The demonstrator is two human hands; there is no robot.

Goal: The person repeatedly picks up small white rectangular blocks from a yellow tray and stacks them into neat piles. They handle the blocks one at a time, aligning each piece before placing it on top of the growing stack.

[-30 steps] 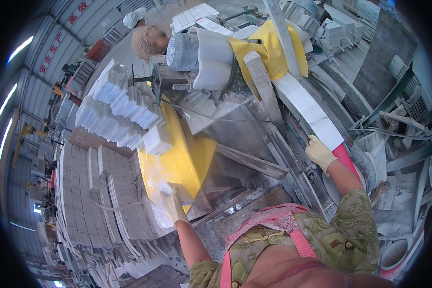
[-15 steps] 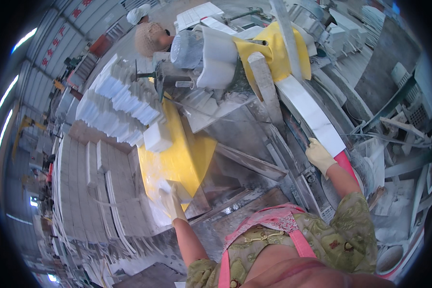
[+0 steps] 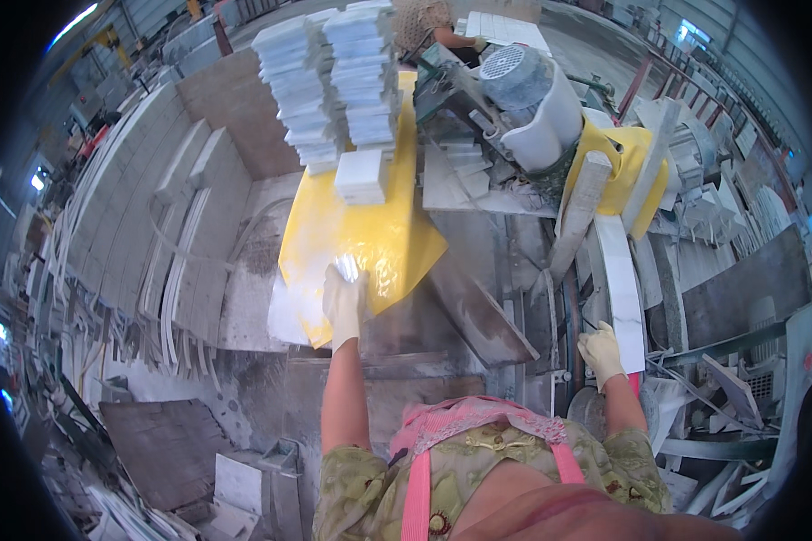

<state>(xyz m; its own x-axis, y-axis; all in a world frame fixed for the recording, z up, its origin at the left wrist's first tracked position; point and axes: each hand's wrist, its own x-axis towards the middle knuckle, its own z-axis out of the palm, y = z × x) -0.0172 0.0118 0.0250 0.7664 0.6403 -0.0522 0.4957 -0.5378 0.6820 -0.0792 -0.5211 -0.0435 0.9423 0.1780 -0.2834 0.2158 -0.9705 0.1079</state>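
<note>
Far left: long pale stone strips (image 3: 126,234) lie stacked in rows, edges bending with the lens. Lower left, a dark slab (image 3: 167,455) lies flat among offcuts.

Centre-left: a yellow sheet (image 3: 370,225) is spread over the counter (image 3: 424,334). Two tall stacks of white stone tiles (image 3: 334,81) stand at its far end; a single white block (image 3: 363,176) sits just in front of them, on the sheet.

Left hand (image 3: 345,302), in a pale glove, rests palm-down on the near edge of the yellow sheet, fingers spread flat and gripping nothing. A glossy patch of the sheet lies just beyond its fingertips.

Centre-right: a machine with a round grey motor housing (image 3: 519,77) and a white curved guard (image 3: 550,122), a yellow cover (image 3: 627,167) beside it.

Right hand (image 3: 600,352), also gloved, sits at the near end of a long white stone strip (image 3: 618,288) lying along the counter's right side. Fingers curled onto the strip's end; how firmly they grip, cannot tell.

Far right: loose slabs and metal framing.
</note>
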